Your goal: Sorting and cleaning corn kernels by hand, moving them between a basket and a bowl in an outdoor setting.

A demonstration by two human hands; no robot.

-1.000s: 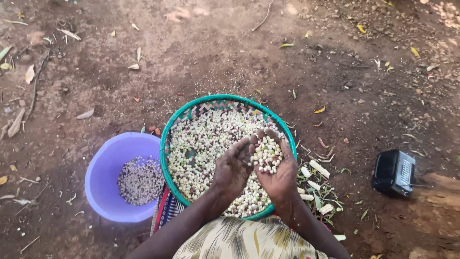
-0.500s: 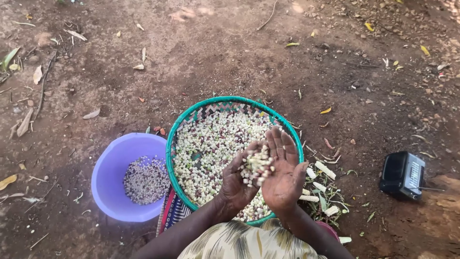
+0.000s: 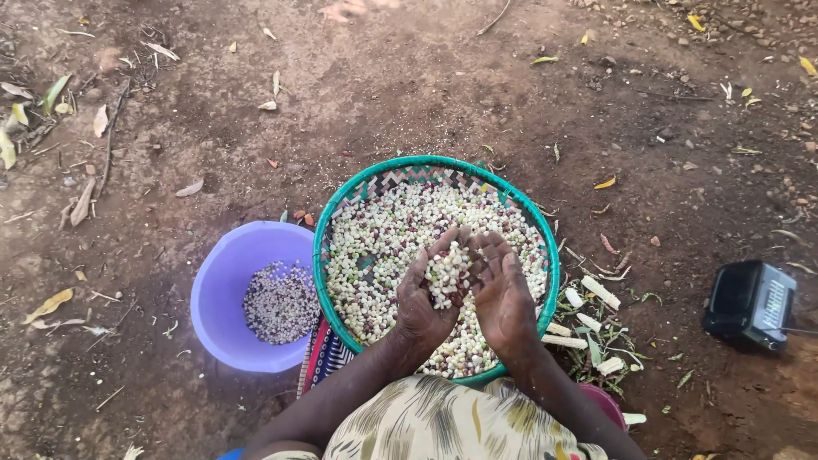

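The person's left hand (image 3: 423, 294) and right hand (image 3: 503, 294) are cupped side by side over a round woven basket (image 3: 545, 255) with a green rim, which rests on bare dirt ground (image 3: 409, 94) just in front of the person's lap. Between the two palms sits a small heap of shelled kernels (image 3: 446, 273), mostly pale with some dark red and green ones mixed in. More of the same kernels (image 3: 383, 238) cover the basket floor. The grip is loose on both sides: fingers spread and slightly curled, palms turned toward each other, cradling the heap rather than pinching it.

The kernels look small, hard, dry and light. They would likely roll and spill through any gap, so a scooping hold from beneath with fingers closed suits them better than a pinch; single ones could be picked out with fingertips. They do not seem fragile. The basket looks light and somewhat flexible, best taken by its stiff rim with a hand at each side.

Touching the basket's left edge is a purple plastic bowl (image 3: 223, 281) with a shallow layer of smaller sorted grains (image 3: 279, 302). Stripped cob pieces and husks (image 3: 588, 319) lie to the right, and a small dark radio (image 3: 750, 302) sits well apart.
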